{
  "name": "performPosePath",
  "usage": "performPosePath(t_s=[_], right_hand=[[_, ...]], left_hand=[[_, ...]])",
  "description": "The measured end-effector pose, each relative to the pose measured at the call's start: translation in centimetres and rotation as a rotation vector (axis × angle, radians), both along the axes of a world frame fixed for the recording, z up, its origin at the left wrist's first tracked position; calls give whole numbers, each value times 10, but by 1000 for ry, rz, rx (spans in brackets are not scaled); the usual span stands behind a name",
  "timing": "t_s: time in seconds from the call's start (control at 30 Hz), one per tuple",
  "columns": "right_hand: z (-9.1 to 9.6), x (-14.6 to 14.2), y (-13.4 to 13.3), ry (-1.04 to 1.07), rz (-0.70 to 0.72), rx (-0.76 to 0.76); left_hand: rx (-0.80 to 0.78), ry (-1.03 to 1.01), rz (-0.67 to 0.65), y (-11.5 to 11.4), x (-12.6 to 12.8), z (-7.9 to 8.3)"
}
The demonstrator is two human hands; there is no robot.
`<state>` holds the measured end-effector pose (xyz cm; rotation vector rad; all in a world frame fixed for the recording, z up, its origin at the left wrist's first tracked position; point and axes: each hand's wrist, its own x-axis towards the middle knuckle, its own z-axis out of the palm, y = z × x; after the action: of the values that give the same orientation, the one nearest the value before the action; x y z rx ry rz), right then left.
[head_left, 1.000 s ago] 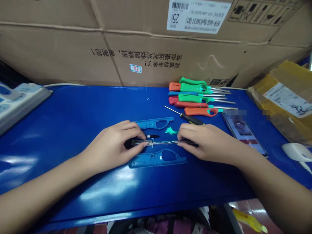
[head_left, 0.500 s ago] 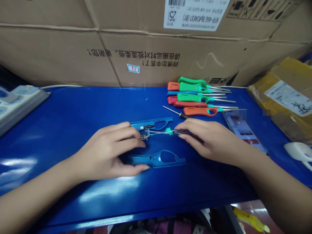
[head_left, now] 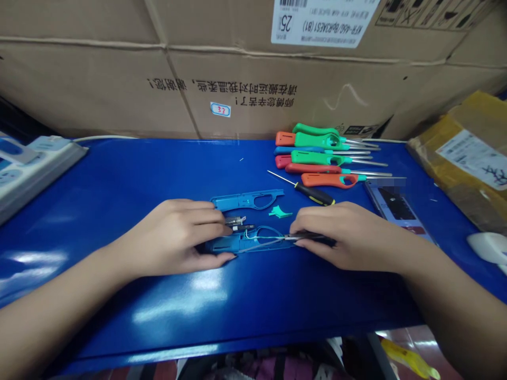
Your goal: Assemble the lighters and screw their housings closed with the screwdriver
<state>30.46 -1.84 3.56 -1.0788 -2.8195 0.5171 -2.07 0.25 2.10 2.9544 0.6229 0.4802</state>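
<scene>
My left hand (head_left: pixel 190 232) curls over the rear of a blue lighter shell half (head_left: pixel 227 244), its thumb along the near edge. By its fingertips lie a small clear-and-metal part (head_left: pixel 236 220) and a black igniter piece (head_left: pixel 243 227); their rear ends are hidden. My right hand (head_left: pixel 336 232) pinches a slim dark metallic rod (head_left: pixel 307 236), seemingly the lighter's barrel, at the shell's front end. A thin pale wire (head_left: pixel 263 237) and a grey tube run to it across the shell. The other blue shell half (head_left: pixel 237 201) and a green trigger (head_left: pixel 280 212) lie just beyond.
A black-and-yellow screwdriver (head_left: pixel 317 195) lies behind my right hand, near several assembled lighters (head_left: pixel 317 140). A phone (head_left: pixel 396 208) and a taped parcel (head_left: pixel 455 158) are at right, a power strip (head_left: pixel 35 163) at left. A large cardboard box (head_left: pixel 119 89) stands behind.
Both hands have brought the inner parts and the rod nearer, over the near shell half. The green trigger now lies apart on the table. The black igniter piece has left the far shell half.
</scene>
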Motion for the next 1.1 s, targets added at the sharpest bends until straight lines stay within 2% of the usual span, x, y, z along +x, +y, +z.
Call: performPosePath(t_s=[0.23, 0.73, 0.93, 1.1], right_hand=[[0, 1, 4, -50, -1, -73], [-6, -1, 3, -91, 36, 85], [-6, 0, 2, -51, 21, 45], [-5, -6, -3, -2, -27, 118]], left_hand=[[1, 12, -1, 3, -1, 1], [-18, 18, -24, 3, 0, 1], [62, -39, 37, -3, 4, 0], [-23, -88, 56, -13, 10, -4]])
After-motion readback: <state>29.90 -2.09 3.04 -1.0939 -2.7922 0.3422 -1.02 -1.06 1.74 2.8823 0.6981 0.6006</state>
